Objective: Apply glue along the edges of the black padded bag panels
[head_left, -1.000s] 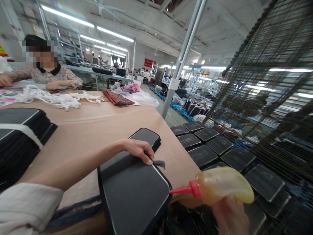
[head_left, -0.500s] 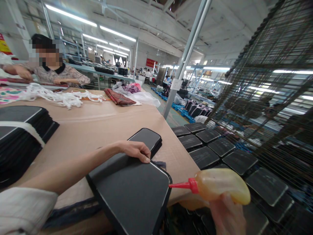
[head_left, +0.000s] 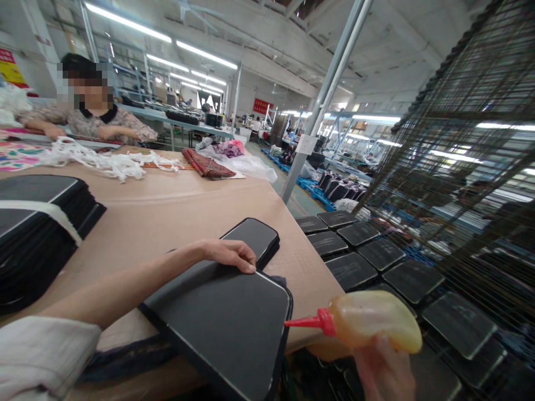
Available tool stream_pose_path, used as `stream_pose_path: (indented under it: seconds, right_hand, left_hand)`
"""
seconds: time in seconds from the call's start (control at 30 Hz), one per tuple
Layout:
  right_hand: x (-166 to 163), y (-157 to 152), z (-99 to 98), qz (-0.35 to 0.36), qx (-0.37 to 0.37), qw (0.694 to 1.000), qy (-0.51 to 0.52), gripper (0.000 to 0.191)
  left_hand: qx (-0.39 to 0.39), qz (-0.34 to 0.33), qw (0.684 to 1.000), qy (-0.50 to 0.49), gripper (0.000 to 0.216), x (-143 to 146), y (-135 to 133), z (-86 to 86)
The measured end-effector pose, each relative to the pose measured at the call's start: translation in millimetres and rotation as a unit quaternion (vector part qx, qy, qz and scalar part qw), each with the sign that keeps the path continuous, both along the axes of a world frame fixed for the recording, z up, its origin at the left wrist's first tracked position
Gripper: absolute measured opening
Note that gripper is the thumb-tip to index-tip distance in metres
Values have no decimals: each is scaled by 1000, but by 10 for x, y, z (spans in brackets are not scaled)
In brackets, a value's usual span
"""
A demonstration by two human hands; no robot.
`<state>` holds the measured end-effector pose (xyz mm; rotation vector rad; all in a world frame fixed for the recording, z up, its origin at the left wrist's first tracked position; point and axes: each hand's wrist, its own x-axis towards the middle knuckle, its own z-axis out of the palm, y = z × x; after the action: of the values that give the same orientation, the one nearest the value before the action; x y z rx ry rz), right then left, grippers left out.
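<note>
A black rounded panel with a pale line along its border lies at the table's near edge, tilted slightly. My left hand is closed on its far corner, thumb on top and fingers curled. In my right hand is a soft squeeze bottle of yellowish liquid, held on its side. Its red nozzle points left, with the tip at the panel's right edge. Just beyond my left hand sits a small stack of dark panels.
A strapped stack of black panels stands on the brown-covered table at left. White strips and patterned red fabric lie farther back. Another person works across the table. Right are rows of dark panels and a wire rack.
The nozzle tip has slid a little toward me along the panel's right edge. My left hand keeps its hold on the far corner. The view has shifted slightly.
</note>
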<state>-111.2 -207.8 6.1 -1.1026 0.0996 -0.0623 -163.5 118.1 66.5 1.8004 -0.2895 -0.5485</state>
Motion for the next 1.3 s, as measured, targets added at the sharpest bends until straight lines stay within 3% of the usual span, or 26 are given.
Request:
stream_pose_path:
  seconds: [0.53, 0.73, 0.87, 0.97, 1.13, 1.3]
  right_hand:
    - [-187, 31, 134, 48, -29, 998, 28, 47]
    - [-258, 64, 177, 19, -49, 998, 23, 40]
    - [-219, 5, 124, 33, -49, 998, 35, 49]
    - [-159, -61, 46, 41, -90, 995, -4, 48]
    - [-92, -133, -64, 53, -72, 995, -37, 51]
    - [-116, -144, -83, 43, -101, 993, -39, 50]
  left_hand:
    - [-3, 26, 1000, 7, 38, 22, 55, 21]
    - [-6, 37, 999, 15, 37, 34, 55, 19]
    - [-8, 45, 999, 12, 37, 53, 81, -8]
    - [-9, 51, 999, 16, 38, 58, 103, -22]
    - [-21, 68, 997, 30, 38, 46, 125, -21]
    - [-24, 81, 996, 31, 37, 37, 160, -28]
